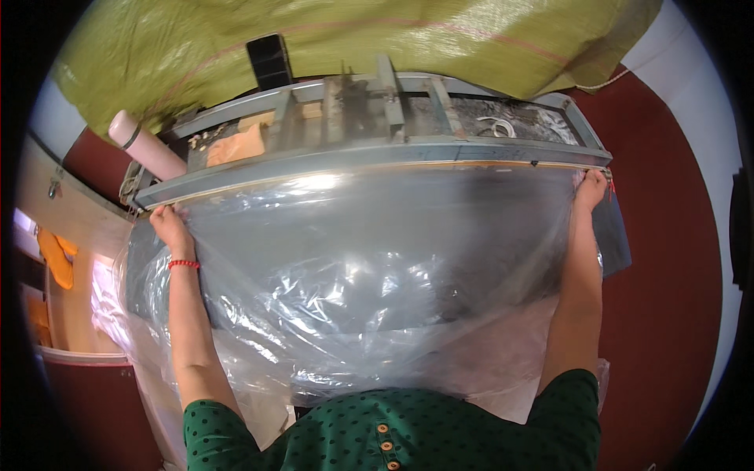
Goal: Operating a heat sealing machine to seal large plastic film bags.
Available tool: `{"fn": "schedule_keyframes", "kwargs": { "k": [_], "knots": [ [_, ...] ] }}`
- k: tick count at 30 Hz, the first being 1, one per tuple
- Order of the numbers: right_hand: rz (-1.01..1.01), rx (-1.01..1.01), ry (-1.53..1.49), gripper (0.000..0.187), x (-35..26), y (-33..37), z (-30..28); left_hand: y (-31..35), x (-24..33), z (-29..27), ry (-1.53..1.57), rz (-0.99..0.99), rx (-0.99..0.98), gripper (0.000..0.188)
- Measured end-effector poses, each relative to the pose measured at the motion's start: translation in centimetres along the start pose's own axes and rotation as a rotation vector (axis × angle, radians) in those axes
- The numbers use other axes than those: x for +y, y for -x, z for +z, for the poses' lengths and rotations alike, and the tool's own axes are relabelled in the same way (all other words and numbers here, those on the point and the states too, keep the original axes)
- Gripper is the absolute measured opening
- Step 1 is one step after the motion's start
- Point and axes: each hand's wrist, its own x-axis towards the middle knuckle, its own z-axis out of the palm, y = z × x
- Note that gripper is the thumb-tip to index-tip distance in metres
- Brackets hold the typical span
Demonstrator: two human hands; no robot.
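A wide sheet of clear plastic film (353,275) stretches between my two hands and hangs down toward my body. At its upper left corner my left hand (171,225) is closed on the film, a red bead bracelet round the wrist. My right hand (591,189) grips the upper right corner, fingers closed. The film's top edge runs along the front bar (377,159) of a long grey metal frame, and both hands are close to that bar's ends. Whether the film touches the bar all along cannot be told.
A pink bottle (145,145) leans by the frame's left end. Behind the frame stand a dark phone (269,61) and a yellow-green woven sheet (377,31). Peach-coloured paper or cloth (237,146) and a white loop (498,126) lie inside the frame. An open cabinet (86,314) is at left.
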Motion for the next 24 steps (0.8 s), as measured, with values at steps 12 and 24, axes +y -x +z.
{"fn": "schedule_keyframes", "kwargs": {
  "k": [12,24],
  "knots": [
    [-0.902,-0.791,-0.029,0.020,-20.6,28.0,11.6,6.4,12.8,-8.0,0.253,0.125,-0.421,0.005],
    [-0.135,-1.505,0.169,0.013,-16.0,27.5,5.9,5.6,9.9,-19.6,-0.989,0.145,-0.618,0.036]
  ]
}}
